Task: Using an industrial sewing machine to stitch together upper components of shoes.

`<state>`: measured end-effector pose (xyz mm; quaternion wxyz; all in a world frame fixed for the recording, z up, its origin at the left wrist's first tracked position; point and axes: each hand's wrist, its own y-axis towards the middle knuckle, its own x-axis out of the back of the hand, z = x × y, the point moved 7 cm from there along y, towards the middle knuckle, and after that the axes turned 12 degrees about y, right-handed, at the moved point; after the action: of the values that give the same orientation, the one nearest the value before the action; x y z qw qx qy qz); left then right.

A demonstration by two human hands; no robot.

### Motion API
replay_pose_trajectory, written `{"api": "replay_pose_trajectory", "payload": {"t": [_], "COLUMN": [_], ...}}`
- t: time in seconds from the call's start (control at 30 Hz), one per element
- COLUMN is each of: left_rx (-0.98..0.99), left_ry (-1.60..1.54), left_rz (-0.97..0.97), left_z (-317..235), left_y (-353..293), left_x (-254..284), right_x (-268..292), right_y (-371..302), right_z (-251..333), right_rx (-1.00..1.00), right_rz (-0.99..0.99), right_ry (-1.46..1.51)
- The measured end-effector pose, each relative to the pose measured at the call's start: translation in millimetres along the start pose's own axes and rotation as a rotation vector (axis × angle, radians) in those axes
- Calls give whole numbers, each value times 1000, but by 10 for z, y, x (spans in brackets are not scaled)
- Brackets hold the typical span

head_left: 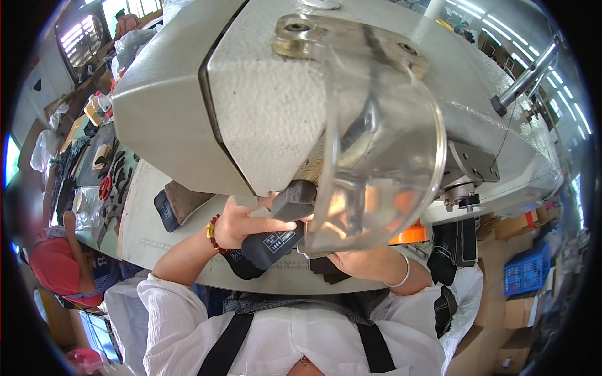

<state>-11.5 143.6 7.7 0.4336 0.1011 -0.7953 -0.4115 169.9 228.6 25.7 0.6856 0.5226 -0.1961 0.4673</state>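
Where the view looks down on the counter (145,200), both hands are found at the front of a sewing machine (182,125), whose pale body fills the field from ten o'clock to two. Dark piece (271,249): on the near side of the machine, toward seven o'clock of the view's centre, a white printed label (281,239) on its face. Left hand (237,225): laid at the upper edge of the dark piece, one finger stretched toward three o'clock; contact is noted, but the piece covers part of the grip, so whether the hand is clamped on it cannot be told. A beaded bracelet (212,235) is on that wrist. Right hand (362,264): at three o'clock from the piece, its fingers passing behind a clear guard (389,156); glare obscures them, and whether they are apart, together or clamped cannot be told. That wrist carries a white bangle (404,274). Dark grey block (293,200): at one o'clock from the piece, just beside the left fingers. Orange part (411,234): at two o'clock from the right hand. Brown piece (183,203), black at one end: on the counter, ten o'clock from the dark piece. Further out, red scissors (105,187) lie at nine o'clock, a co-worker in red (56,266) is between eight and nine, and a blue crate (525,271) stands toward four
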Motion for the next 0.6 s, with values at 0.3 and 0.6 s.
{"api": "replay_pose_trajectory", "payload": {"t": [0.3,0.6], "left_rx": [-211,-176], "left_ry": [589,749], "left_rz": [-123,-178], "left_z": [-542,-645], "left_y": [42,161], "left_x": [145,83], "right_x": [-354,-86], "right_y": [-247,-98], "right_z": [-90,242], "right_rx": [-165,58], "right_rz": [49,6], "right_ry": [-242,-496]}}
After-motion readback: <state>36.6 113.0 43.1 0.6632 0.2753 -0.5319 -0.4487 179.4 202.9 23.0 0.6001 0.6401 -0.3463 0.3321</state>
